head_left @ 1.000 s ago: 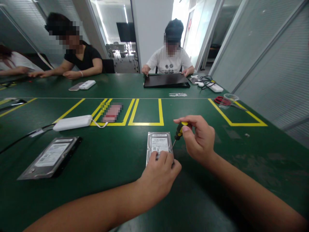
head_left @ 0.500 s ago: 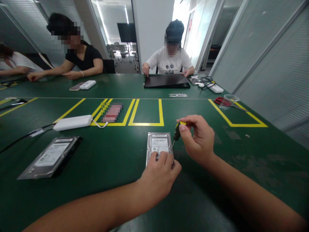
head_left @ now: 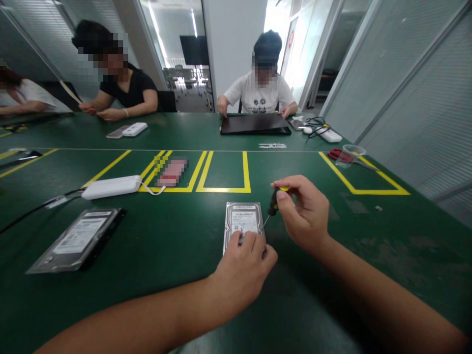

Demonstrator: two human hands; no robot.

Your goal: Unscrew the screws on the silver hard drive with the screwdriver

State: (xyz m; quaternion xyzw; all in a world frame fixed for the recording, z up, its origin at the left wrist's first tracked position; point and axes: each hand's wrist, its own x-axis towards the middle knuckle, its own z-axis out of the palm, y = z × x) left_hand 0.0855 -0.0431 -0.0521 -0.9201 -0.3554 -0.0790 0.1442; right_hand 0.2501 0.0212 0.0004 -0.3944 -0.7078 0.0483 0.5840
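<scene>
A silver hard drive [head_left: 243, 220] lies label up on the green table [head_left: 177, 241] in front of me. My left hand [head_left: 241, 273] rests on its near end, fingers curled over it and pressing it down. My right hand [head_left: 304, 211] pinches a small screwdriver [head_left: 273, 203] with a black and yellow handle. It is held nearly upright, and its thin tip meets the drive's right edge.
A second hard drive [head_left: 75, 239] lies at the left, with a white power bank [head_left: 110, 187] and its cable behind it. Yellow tape boxes [head_left: 223, 189] mark the table. Red scissors [head_left: 341, 154] and a plastic cup sit far right. Three other people sit across; one handles a black panel [head_left: 254, 124].
My right hand's fingers have shifted slightly on the screwdriver handle, as in turning it. The person at the far left has raised their hands off the table. My left hand has stayed put.
</scene>
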